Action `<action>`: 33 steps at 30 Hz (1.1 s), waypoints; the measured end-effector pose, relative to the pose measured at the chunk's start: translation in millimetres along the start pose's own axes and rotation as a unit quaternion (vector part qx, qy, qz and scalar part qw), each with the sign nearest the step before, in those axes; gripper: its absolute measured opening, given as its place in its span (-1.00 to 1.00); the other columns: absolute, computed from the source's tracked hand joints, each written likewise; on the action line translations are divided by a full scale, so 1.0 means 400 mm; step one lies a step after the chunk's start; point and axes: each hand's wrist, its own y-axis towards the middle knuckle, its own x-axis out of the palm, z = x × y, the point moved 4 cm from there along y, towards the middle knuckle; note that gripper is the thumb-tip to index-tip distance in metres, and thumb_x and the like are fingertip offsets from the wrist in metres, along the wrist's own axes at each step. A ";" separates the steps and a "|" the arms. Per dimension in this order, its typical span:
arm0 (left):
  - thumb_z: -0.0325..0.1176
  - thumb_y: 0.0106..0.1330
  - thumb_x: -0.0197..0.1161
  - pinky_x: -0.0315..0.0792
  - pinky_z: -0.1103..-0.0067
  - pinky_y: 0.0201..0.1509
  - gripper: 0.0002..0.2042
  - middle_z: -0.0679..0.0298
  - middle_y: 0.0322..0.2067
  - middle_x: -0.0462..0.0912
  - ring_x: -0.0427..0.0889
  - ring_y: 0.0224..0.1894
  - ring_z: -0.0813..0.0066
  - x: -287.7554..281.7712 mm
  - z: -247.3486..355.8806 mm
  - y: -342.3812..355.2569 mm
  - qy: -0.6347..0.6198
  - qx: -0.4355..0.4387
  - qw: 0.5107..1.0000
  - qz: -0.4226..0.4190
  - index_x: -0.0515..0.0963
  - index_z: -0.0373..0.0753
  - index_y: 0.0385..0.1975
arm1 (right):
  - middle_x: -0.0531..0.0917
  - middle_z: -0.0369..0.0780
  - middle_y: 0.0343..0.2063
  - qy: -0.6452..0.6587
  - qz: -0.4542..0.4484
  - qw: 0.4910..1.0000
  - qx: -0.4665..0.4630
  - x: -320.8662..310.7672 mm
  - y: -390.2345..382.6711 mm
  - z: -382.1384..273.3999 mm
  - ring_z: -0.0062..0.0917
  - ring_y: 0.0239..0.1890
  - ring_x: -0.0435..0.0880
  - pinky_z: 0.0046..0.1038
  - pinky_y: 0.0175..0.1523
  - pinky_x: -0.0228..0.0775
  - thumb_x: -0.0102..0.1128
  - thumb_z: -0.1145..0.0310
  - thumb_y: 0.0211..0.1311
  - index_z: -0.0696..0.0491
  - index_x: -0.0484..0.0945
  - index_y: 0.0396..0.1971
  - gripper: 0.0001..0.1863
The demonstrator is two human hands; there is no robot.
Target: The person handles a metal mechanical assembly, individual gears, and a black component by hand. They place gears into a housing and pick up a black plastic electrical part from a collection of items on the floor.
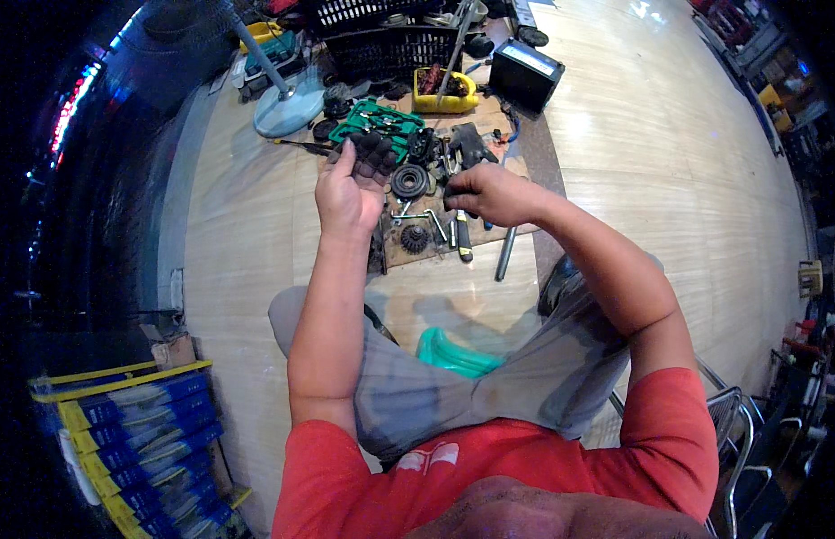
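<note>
Both the left hand [353,184] and right hand [491,193] appear in the head view: the left is loosely spread near the green tool case [356,119], the right has bent fingers, pinching something or not I cannot tell. Between them lies the black ring [420,185].

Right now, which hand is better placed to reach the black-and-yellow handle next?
Probably the right hand: it is just beyond the black-and-yellow handle. The left hand is farther off, by the green tool case. Whether either hand holds something is unclear.
</note>
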 end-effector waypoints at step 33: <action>-0.37 0.31 0.18 0.46 0.54 -0.20 -0.76 0.25 -0.36 0.69 0.59 -0.33 0.55 0.069 -0.166 -0.085 0.661 -0.094 0.732 -0.135 0.62 -0.43 -0.18 | 0.64 0.04 -0.43 -0.141 0.053 0.988 0.026 -0.034 0.017 0.035 -0.04 -0.29 0.63 -0.13 -0.16 0.44 0.18 0.25 0.17 0.18 0.62 -0.42 -0.74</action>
